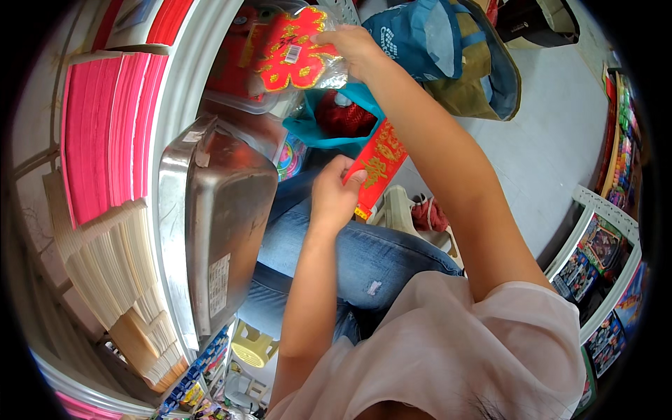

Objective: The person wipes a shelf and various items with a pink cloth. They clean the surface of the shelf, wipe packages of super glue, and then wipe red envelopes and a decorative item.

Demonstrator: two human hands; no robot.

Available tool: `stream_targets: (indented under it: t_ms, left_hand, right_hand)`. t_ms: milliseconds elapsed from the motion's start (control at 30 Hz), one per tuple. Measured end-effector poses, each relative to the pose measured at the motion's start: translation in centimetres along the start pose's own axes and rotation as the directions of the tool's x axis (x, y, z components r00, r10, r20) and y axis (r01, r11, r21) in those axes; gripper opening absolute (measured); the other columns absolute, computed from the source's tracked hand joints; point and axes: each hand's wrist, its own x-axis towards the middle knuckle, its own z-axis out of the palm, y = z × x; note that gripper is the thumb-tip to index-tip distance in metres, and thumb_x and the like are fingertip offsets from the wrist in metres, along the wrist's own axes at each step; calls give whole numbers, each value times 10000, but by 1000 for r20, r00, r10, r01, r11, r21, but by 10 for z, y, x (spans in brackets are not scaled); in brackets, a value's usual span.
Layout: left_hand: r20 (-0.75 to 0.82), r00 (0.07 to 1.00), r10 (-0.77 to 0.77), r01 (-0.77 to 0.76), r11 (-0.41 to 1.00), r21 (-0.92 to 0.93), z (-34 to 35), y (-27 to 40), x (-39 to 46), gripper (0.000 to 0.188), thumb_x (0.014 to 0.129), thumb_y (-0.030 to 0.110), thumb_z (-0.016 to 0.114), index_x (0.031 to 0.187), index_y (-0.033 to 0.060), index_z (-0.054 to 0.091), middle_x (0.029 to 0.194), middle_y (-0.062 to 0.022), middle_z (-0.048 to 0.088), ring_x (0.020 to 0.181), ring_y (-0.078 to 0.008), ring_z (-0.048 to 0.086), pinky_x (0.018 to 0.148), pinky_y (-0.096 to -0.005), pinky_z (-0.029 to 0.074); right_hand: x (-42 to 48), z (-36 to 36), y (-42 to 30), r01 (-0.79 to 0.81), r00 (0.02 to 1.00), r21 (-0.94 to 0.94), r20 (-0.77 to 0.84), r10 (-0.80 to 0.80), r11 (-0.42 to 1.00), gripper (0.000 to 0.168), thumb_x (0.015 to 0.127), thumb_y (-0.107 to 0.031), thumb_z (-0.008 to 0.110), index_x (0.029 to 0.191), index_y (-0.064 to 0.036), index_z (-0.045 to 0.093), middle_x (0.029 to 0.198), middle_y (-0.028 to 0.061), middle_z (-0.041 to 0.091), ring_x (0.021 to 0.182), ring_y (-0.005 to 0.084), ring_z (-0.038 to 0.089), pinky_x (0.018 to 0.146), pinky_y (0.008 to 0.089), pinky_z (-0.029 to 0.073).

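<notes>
My right hand (354,50) grips the edge of a clear plastic packet holding a red paper-cut decoration with gold glitter (295,50); it bears a barcode and handwriting. The packet is over a plastic tub (236,102) of red items. My left hand (338,197), lower and nearer my lap, holds a long red strip with gold characters (379,170) between thumb and fingers. The strip's upper end passes behind my right forearm. Just beyond my left hand stands an open turquoise bag (320,142) with something red and netted inside.
At the left, a metal tray (231,220) stands on edge beside a shelf with pink paper stacks (113,131) and cream paper stacks (110,262). Blue and olive bags (415,39) stand on the floor ahead. A yellow stool (252,346) and a rack of boxed goods (593,252) are nearby.
</notes>
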Motion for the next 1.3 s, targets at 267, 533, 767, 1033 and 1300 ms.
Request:
stream_targets:
  t_ms: [267,533,767,1033,1300]
  left_hand:
    - [28,999,20,-21,1000,21,-1,2,-2,115,848,88,673,912,-2,640,860,-160,656,776,-283,645,715,-370,495]
    - [146,941,304,-313,949,43,-6,26,-20,74,803,3,673,866,-16,639,821,-103,552,738,-216,587,672,-308,466]
    - [180,884,431,-444,895,42,-4,58,-43,113,720,20,730,827,15,695,970,-89,559,868,-214,584,744,-307,468]
    - [54,887,459,-458,888,-32,-22,55,-57,175,655,110,811,823,105,763,1550,-172,355,1419,-364,363,1133,-497,301]
    - [158,912,379,-306,884,-353,-13,41,-70,194,704,-30,796,872,47,741,1426,-152,431,1348,-325,454,1085,-424,384]
  right_hand:
    - [-39,-51,-12,50,992,-66,122,-41,997,371,852,-85,742,1148,57,568,1095,177,685,927,237,715,803,361,592]
    - [-118,-99,-45,72,995,-84,68,-67,994,344,871,-97,733,1168,14,596,1117,116,693,974,172,685,842,322,557]
    - [-180,-136,-69,8,1000,-248,-12,-12,969,327,879,-108,725,1165,9,615,1092,83,702,941,132,666,853,274,528]
    - [-212,-174,-79,-97,992,-379,38,120,920,310,855,-138,762,1109,0,651,1036,75,716,931,123,672,826,282,549]
    - [-220,-155,-80,-190,968,-394,77,238,899,332,865,-210,770,1095,5,666,1007,77,725,885,120,689,791,257,558]
